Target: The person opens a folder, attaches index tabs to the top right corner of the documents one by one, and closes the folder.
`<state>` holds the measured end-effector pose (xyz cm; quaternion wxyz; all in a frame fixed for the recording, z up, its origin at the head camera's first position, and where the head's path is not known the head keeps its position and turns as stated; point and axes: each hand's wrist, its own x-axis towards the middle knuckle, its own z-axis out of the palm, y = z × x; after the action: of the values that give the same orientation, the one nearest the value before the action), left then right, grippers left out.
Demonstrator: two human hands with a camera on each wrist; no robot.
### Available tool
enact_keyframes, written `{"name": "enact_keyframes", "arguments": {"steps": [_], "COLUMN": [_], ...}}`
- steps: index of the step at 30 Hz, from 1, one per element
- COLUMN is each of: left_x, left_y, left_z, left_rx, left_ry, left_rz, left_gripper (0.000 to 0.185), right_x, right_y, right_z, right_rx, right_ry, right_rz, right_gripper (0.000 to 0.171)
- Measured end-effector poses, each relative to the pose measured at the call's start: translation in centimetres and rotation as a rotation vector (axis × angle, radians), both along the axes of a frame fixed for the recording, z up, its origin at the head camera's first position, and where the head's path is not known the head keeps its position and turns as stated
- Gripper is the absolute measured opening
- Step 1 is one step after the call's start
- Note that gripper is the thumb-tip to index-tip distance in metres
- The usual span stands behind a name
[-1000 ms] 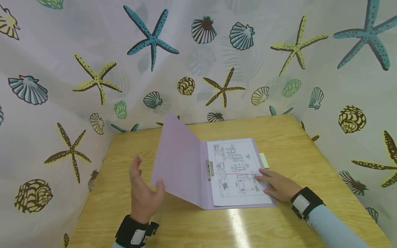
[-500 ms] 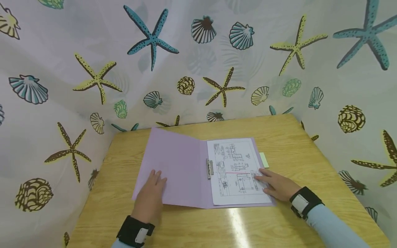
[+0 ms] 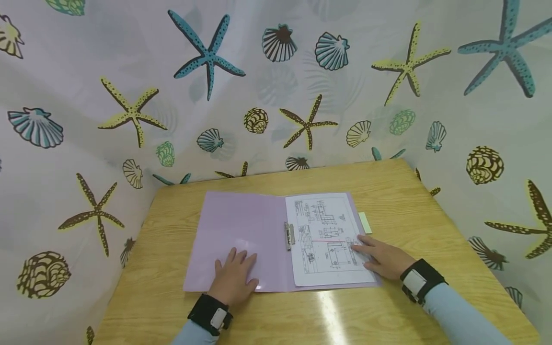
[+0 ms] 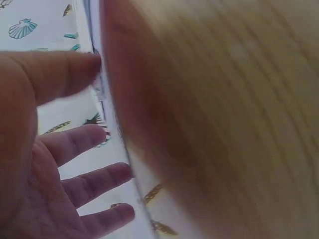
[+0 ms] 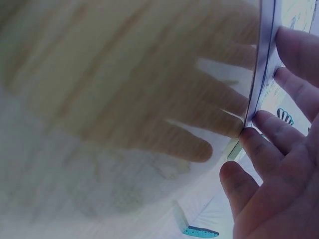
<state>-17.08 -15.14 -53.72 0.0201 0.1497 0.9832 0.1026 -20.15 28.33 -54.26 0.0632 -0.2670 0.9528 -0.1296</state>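
A lilac folder (image 3: 241, 230) lies spread flat on the wooden table (image 3: 409, 201). Its right half carries a white sheet of technical drawings (image 3: 325, 235) under a metal clip (image 3: 290, 235) at the spine. My left hand (image 3: 235, 275) rests flat, fingers straight, on the lower part of the left cover. My right hand (image 3: 381, 256) lies with straight fingers on the sheet's lower right edge. The left wrist view shows my spread left hand (image 4: 60, 164) against a blurred surface. In the right wrist view my right hand's fingers (image 5: 279, 149) meet the folder's edge (image 5: 261, 74).
A small pale green sticky note (image 3: 365, 223) lies just right of the folder. Curtains printed with starfish and shells (image 3: 207, 52) close in the table at the back and on both sides. Bare tabletop runs along the front edge and the right.
The folder's left cover, raised a second ago, now lies flat. My left hand came down onto it and slid right along its lower part. My right hand stayed in place.
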Motion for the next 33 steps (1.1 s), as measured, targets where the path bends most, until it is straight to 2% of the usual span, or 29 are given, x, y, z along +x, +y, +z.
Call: {"name": "enact_keyframes", "arguments": {"steps": [4, 7, 14, 22, 33], "left_x": [0.1, 0.3, 0.4, 0.6, 0.6], "left_y": [0.4, 0.6, 1.0, 1.2, 1.7], "left_z": [-1.2, -1.7, -1.6, -1.5, -1.6], "left_rx": [-0.008, -0.018, -0.027, -0.019, -0.031], "left_ry": [-0.065, -0.075, -0.041, -0.033, -0.033], "left_rz": [0.032, 0.041, 0.048, 0.06, 0.056], "left_gripper": [0.073, 0.076, 0.073, 0.073, 0.074], "right_x": [0.0, 0.1, 0.0, -0.2, -0.1], "right_y": [-0.1, -0.1, 0.1, 0.2, 0.6], "right_z": [0.0, -0.1, -0.5, -0.9, -0.8], "right_rx": [-0.007, -0.01, -0.007, -0.029, -0.055], "right_ry": [-0.005, -0.011, -0.016, -0.055, -0.074], "right_rz": [0.012, 0.009, -0.023, -0.069, -0.087], "right_gripper": [0.054, 0.054, 0.053, 0.053, 0.052]}}
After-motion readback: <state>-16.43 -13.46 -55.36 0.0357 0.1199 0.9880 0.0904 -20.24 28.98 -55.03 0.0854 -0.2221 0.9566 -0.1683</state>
